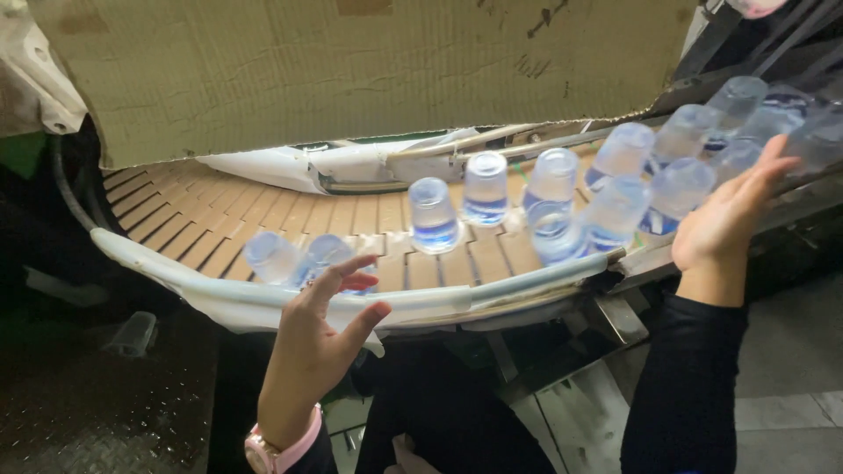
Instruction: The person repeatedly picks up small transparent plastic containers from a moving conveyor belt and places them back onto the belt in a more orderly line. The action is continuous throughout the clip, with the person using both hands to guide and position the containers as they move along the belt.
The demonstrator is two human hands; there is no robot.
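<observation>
The two clear plastic bottles nearest my left hand lie toppled at the curved conveyor's near rail, long axes roughly across the slats; they may roll or jam the upright ones behind; both hands are spread, holding nothing, my right hand beside the crowded bottles.
</observation>
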